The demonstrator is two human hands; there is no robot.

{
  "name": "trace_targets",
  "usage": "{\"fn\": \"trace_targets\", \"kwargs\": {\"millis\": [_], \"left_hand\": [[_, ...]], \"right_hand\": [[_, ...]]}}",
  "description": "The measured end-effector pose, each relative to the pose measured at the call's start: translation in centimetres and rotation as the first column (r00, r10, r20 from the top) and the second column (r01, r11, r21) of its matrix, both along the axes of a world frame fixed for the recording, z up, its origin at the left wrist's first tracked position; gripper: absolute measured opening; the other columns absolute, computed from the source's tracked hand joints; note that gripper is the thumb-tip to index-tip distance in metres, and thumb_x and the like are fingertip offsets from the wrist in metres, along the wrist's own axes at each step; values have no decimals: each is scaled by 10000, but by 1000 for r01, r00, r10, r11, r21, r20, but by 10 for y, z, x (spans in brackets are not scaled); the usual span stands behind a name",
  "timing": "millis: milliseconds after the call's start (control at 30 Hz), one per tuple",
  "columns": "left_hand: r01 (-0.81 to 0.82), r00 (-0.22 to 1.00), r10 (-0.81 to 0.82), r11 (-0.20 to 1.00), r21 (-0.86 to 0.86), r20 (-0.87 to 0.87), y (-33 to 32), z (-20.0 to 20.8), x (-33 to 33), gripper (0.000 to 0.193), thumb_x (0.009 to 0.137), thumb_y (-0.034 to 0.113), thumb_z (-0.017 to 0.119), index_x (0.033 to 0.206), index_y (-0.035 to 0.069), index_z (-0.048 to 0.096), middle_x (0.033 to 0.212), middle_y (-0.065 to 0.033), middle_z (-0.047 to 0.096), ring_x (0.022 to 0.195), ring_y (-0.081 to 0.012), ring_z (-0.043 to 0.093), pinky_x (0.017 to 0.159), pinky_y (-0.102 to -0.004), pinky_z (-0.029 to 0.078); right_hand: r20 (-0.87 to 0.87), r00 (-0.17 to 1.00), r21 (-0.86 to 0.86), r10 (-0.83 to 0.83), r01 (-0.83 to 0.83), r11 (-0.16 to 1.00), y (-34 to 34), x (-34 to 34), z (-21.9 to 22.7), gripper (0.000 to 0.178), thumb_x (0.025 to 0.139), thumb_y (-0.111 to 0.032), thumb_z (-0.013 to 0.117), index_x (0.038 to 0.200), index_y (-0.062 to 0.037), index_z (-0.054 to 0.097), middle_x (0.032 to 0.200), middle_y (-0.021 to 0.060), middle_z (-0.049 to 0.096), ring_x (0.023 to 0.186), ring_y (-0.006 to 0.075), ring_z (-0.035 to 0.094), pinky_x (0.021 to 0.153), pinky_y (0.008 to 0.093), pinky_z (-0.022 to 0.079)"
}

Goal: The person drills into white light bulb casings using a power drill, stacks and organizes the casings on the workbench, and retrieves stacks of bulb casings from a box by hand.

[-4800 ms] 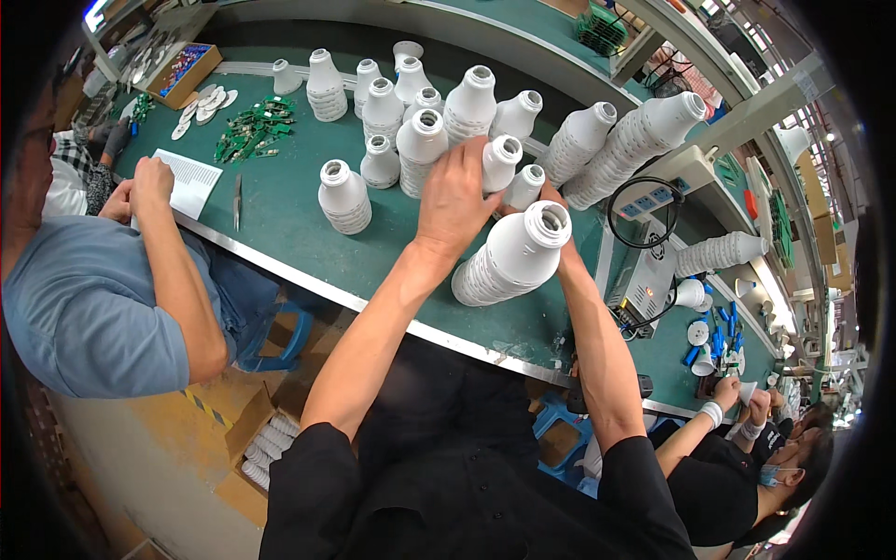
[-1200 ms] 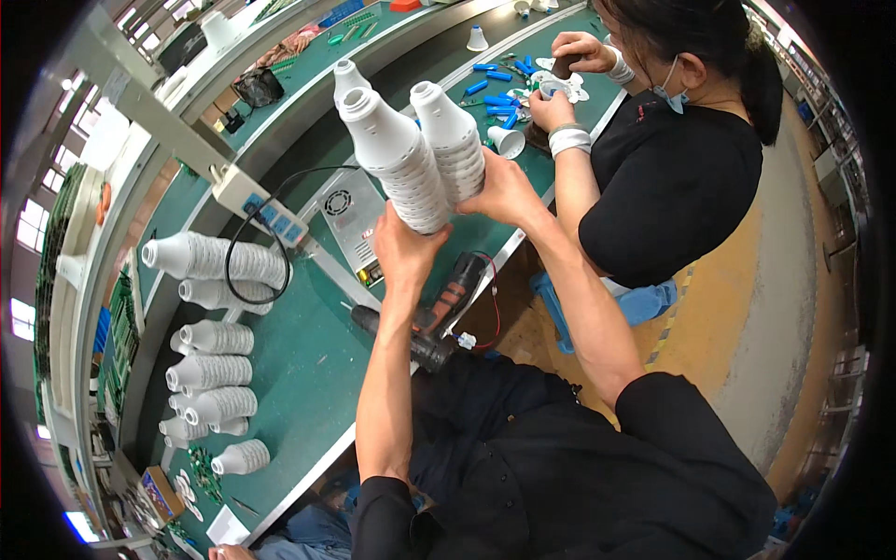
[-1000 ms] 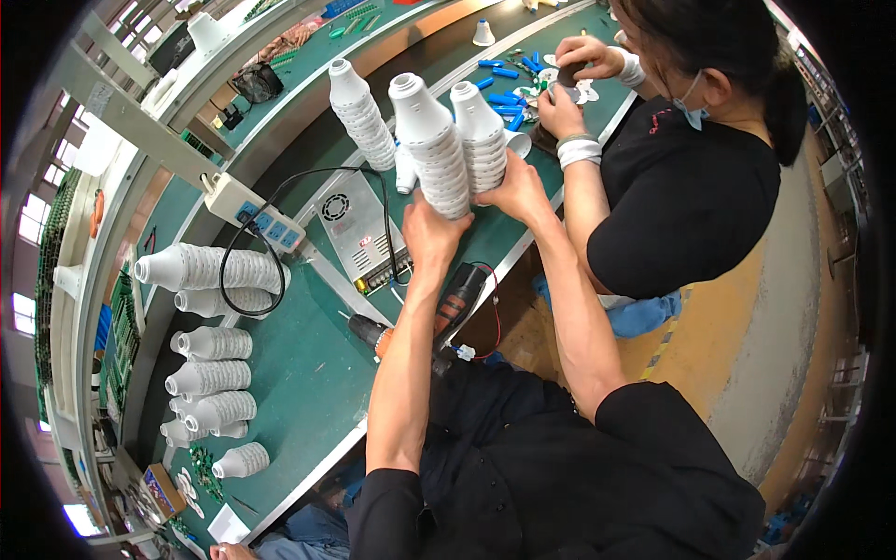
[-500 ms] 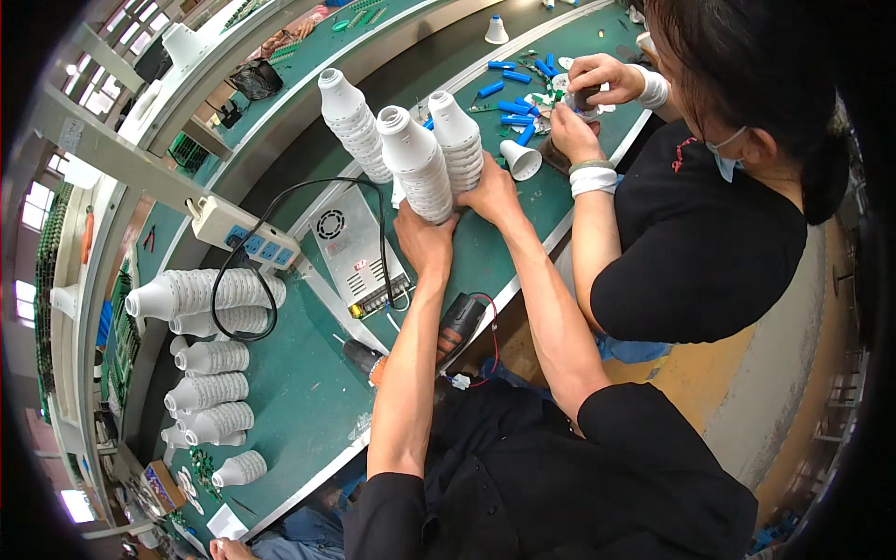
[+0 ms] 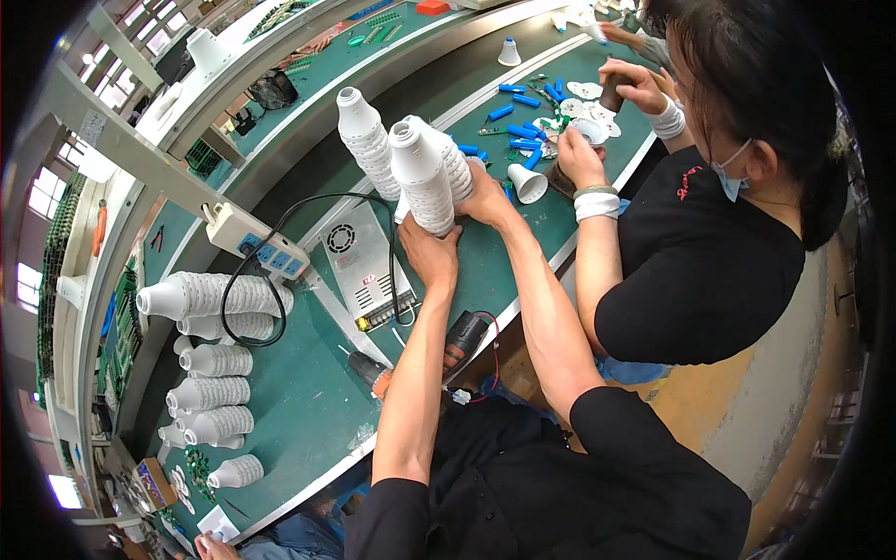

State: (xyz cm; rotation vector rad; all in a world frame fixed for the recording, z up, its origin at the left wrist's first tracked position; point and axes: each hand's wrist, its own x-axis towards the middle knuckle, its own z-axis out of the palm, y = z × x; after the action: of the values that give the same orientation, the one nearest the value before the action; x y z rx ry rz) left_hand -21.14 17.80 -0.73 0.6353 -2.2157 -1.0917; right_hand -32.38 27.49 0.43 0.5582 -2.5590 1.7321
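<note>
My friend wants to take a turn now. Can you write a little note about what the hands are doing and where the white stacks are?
Left hand: grips the base of an upright stack of white cups.
Right hand: steadies it from the far side.
Another upright stack stands just behind, on the green table.
More stacks lie on their sides to the left.
Done: two stacks stand upright near the coworker.
Left: hands not yet released.

A white power strip sits beside a grey metal box; blue cylinders lie farther right.
</note>
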Motion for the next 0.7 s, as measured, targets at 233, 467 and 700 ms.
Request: {"fn": "trace_targets", "kwargs": {"millis": [233,467,700], "left_hand": [[53,998,-53,998,23,23,0,1,4,799,653,55,887,1330,-14,468,1279,-248,532,1219,-445,514,1027,-500,423],[52,997,-55,998,46,63,5,3,8,800,753,103,820,1405,-58,385,1315,-288,490,1240,-466,502,1068,-503,404],[54,998,-46,984,168,-52,12,33,33,926,791,319,800,1430,-167,340,1406,-355,435,1317,-451,463,1105,-462,392]], "right_hand": [[-83,991,50,-105,110,993,3,9,-19,721,636,-149,861,1285,-55,561,1185,236,676,1163,418,627,967,458,509],[-199,975,96,-99,120,988,7,24,-11,756,599,-155,895,1259,-14,556,1198,247,629,1157,451,571,1003,502,468],[-376,926,303,-36,160,939,24,72,17,761,779,-182,796,1420,44,453,1389,297,514,1314,444,491,1087,473,427]]}}
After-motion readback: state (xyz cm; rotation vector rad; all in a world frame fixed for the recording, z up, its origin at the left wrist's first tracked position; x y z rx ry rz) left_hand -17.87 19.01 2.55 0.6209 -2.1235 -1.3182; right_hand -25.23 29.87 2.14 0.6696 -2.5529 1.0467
